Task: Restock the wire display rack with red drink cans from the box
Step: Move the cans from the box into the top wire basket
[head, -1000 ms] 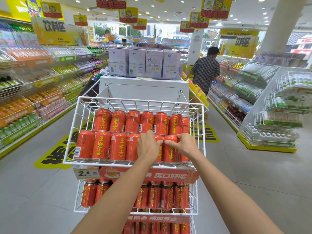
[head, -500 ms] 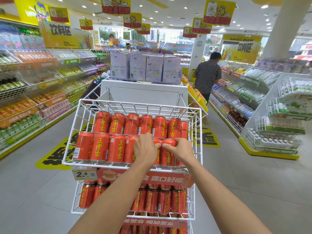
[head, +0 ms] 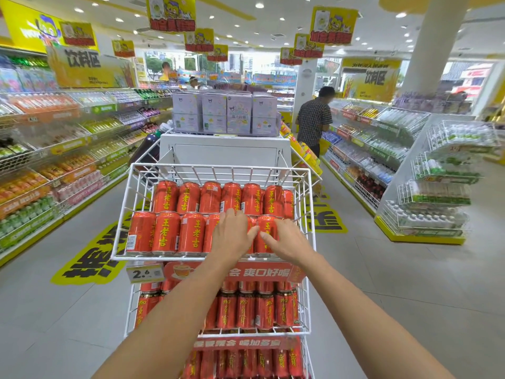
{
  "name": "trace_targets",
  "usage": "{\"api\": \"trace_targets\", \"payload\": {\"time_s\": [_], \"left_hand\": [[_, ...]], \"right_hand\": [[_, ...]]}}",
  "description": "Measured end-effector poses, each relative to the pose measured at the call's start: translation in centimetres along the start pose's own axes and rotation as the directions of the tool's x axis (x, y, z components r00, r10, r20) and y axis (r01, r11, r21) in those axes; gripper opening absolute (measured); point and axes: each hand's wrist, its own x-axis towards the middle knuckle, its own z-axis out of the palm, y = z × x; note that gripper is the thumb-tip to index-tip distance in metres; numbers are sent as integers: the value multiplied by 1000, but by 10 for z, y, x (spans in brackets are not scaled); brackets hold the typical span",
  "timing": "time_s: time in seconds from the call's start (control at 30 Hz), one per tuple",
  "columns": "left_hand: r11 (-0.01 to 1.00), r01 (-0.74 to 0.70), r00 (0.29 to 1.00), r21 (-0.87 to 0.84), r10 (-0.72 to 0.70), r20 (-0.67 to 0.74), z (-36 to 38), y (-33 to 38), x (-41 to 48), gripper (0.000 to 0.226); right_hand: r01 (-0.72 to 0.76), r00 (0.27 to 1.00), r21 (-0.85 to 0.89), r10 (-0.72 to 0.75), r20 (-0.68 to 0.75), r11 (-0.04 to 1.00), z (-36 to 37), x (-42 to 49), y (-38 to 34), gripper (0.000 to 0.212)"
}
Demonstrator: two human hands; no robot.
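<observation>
A white wire display rack (head: 218, 168) stands right in front of me. Its top tier holds two rows of red drink cans (head: 165, 234) with yellow lettering. My left hand (head: 232, 237) lies over a front-row can right of the middle, its fingers reaching toward the back row. Close beside it, my right hand (head: 287, 240) rests with spread fingers on the neighbouring front-row cans. The two thumbs almost meet. More red cans (head: 246, 310) fill the lower tiers. No box is in view.
Behind the rack is a white stand topped with purple cartons (head: 224, 113). Drink shelves (head: 54, 160) line the left aisle and more shelves (head: 369, 149) the right. A person in a checked shirt (head: 314, 119) stands at the right shelves. A wire rack of bottles (head: 442, 181) is at right.
Both hands have loosened from a curled hold on the front-row cans and now lie flatter on them. The view has shifted slightly closer and lower.
</observation>
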Motion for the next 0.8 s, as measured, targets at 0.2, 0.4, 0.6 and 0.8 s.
{"api": "trace_targets", "payload": {"time_s": [0.2, 0.4, 0.6, 0.8], "left_hand": [[953, -230, 946, 195, 172, 276, -57, -20, -45, 50], [913, -360, 896, 192, 281, 343, -85, -48, -125, 54], [900, -416, 850, 130, 333, 409, -78, -69, -196, 53], [938, -339, 879, 68, 290, 378, -87, -98, -233, 45]], "right_hand": [[101, 994, -233, -90, 59, 967, -28, -68, -35, 73], [90, 995, -321, -97, -8, 943, -30, -156, -67, 72], [77, 997, -340, -76, 17, 937, -4, -228, -74, 68], [120, 993, -314, -105, 61, 942, 32, -243, -109, 67]]}}
